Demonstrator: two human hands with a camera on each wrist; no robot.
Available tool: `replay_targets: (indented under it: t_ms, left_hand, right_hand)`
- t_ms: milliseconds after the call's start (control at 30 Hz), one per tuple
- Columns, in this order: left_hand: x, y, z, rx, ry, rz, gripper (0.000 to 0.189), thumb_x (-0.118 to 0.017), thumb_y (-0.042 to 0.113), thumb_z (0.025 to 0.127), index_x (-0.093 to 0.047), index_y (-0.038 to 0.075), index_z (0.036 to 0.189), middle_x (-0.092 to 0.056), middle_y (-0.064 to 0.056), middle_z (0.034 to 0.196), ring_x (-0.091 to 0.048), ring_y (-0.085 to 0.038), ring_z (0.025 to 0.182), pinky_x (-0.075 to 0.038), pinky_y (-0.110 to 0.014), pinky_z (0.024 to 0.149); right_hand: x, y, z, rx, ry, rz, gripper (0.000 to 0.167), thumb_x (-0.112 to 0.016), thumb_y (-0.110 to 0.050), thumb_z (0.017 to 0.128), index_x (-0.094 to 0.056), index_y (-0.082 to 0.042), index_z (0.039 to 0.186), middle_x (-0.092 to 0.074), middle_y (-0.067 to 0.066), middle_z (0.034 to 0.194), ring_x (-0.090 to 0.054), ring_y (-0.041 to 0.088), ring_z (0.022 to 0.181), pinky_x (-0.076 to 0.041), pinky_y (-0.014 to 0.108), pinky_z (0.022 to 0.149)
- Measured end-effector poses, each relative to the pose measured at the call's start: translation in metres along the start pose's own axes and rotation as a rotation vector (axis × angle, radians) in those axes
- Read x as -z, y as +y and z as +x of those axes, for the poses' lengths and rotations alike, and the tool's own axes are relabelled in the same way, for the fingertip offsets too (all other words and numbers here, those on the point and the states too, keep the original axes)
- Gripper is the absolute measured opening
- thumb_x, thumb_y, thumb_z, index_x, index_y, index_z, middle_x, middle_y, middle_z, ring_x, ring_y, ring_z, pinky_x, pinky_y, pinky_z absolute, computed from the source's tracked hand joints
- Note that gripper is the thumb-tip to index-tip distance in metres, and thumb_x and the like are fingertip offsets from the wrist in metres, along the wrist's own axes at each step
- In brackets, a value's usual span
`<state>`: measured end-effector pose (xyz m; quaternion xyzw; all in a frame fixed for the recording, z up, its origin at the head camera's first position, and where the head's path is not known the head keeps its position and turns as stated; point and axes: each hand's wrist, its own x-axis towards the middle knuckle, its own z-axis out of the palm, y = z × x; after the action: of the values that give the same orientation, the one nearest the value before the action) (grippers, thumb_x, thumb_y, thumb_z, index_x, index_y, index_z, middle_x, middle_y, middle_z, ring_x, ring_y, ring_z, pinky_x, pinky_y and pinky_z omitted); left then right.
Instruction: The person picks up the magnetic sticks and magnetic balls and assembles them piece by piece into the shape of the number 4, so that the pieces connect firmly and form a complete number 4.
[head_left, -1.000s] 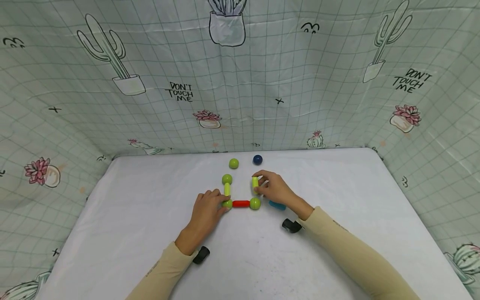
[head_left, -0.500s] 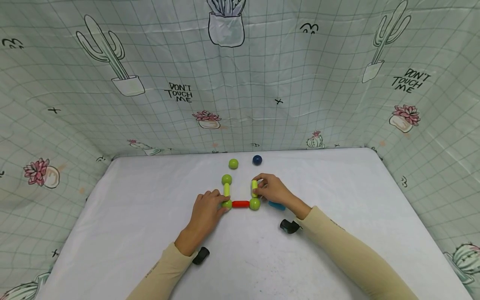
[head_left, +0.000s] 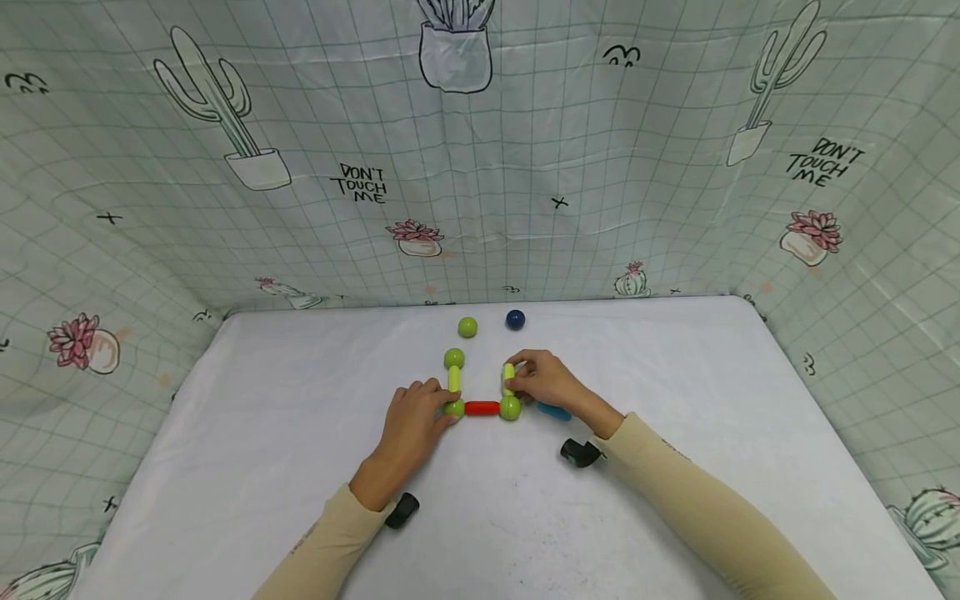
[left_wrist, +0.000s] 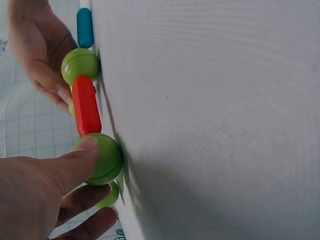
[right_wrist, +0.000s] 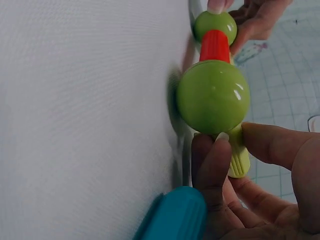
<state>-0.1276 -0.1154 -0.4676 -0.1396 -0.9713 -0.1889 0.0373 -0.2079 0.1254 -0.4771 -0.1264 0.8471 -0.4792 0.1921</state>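
Observation:
My left hand (head_left: pixel 412 421) pinches the near-left green ball (left_wrist: pixel 107 160) between thumb and fingers. From that ball a red rod (head_left: pixel 482 407) runs right to a second green ball (head_left: pixel 510 407), and a yellow-green rod (head_left: pixel 453 379) runs away from me to a third green ball (head_left: pixel 453 358). In my right hand (head_left: pixel 551 379) another yellow-green rod (right_wrist: pixel 239 162) is pinched. Its near end meets the right green ball, though the joint itself is hidden in the right wrist view. A blue rod (right_wrist: pixel 175 215) lies on the table beside my right hand.
Behind the joined pieces a loose green ball (head_left: pixel 467 327) and a dark blue ball (head_left: pixel 515 320) rest on the white table (head_left: pixel 300 400). A patterned cloth (head_left: pixel 480 167) rises behind the table's far edge. Black wrist cameras sit below both hands.
My right hand has come slightly toward me, bringing its yellow-green rod down against the right green ball. The left hand keeps its place on the left ball.

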Motion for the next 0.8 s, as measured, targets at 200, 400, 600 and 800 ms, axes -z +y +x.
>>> replay_targets:
  t_ms: [200, 400, 600, 800]
  left_hand:
    - [-0.0005, -0.0001, 0.0002, 0.000, -0.006, -0.001, 0.034, -0.089, 0.015, 0.084, -0.082, 0.011, 0.117, -0.066, -0.001, 0.095, -0.061, -0.022, 0.092, -0.045, -0.039, 0.082]
    - [-0.0002, 0.0010, 0.0005, 0.002, -0.008, -0.002, 0.034, -0.089, 0.015, 0.084, -0.082, 0.011, 0.118, -0.066, -0.001, 0.095, -0.061, -0.022, 0.092, -0.045, -0.039, 0.081]
    - [0.0003, 0.0015, 0.0003, 0.008, -0.014, -0.001, 0.034, -0.088, 0.015, 0.085, -0.082, 0.011, 0.118, -0.066, -0.002, 0.096, -0.062, -0.023, 0.092, -0.047, -0.041, 0.083]
    - [0.0009, 0.0014, 0.0006, 0.006, -0.014, -0.007, 0.034, -0.088, 0.015, 0.085, -0.081, 0.011, 0.118, -0.067, -0.001, 0.096, -0.062, -0.022, 0.092, -0.048, -0.040, 0.083]
  right_hand:
    - [-0.0001, -0.0004, -0.0007, 0.004, -0.004, -0.004, 0.039, -0.072, -0.007, 0.098, -0.064, 0.007, 0.134, -0.072, 0.014, 0.098, -0.069, 0.013, 0.070, -0.060, 0.030, 0.068]
    - [0.0006, 0.0001, -0.0021, 0.002, -0.006, -0.007, 0.040, -0.071, -0.009, 0.100, -0.063, 0.007, 0.136, -0.073, 0.014, 0.100, -0.069, 0.013, 0.072, -0.060, 0.030, 0.068]
    - [0.0008, -0.0005, -0.0024, -0.004, -0.009, -0.002, 0.041, -0.071, -0.009, 0.100, -0.063, 0.006, 0.137, -0.072, 0.014, 0.101, -0.070, 0.014, 0.074, -0.061, 0.031, 0.069]
    - [0.0020, -0.0016, -0.0037, -0.004, -0.012, -0.014, 0.042, -0.071, -0.009, 0.100, -0.063, 0.006, 0.138, -0.072, 0.015, 0.102, -0.071, 0.014, 0.076, -0.061, 0.031, 0.070]
